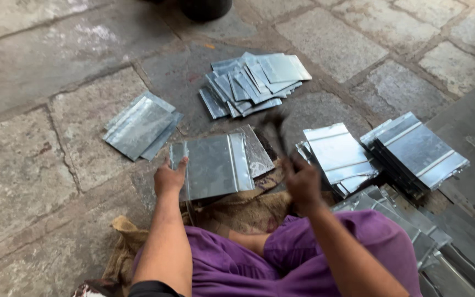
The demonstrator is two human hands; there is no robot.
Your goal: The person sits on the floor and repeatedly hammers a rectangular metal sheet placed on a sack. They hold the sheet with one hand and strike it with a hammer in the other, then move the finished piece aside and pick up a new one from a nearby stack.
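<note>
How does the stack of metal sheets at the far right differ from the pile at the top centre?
The right stack is squared up, its sheets aligned; the top-centre pile is fanned out loosely at mixed angles. The right stack's sheets look larger, with raised ribs on the top sheet; the top-centre pile's pieces look smaller and flatter. Both are shiny grey metal lying on the stone floor.

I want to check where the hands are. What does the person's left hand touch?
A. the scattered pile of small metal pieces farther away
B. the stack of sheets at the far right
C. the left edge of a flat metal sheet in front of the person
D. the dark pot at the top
C: the left hand grips the left edge of the metal sheet lying in front of the person.
</note>
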